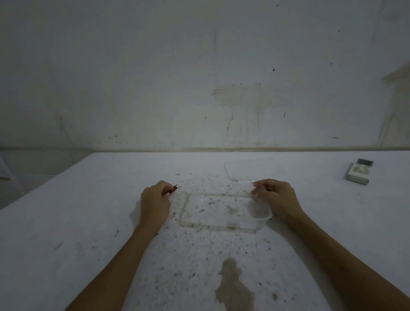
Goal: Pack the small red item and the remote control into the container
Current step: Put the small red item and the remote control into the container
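A clear plastic container (261, 221) sits open on the white table between my two hands. My left hand (154, 204) is closed around a small red item (173, 189) with a silvery tip that pokes out toward the container's left far corner. My right hand (275, 195) rests at the container's right far corner, its fingers curled against the rim. The white remote control (358, 172) lies far to the right on the table, apart from both hands.
A clear lid (249, 170) lies flat just behind the container. The white table (84, 219) is speckled and has a brown stain (233, 292) near me. A marked wall (195, 73) rises behind the table's far edge.
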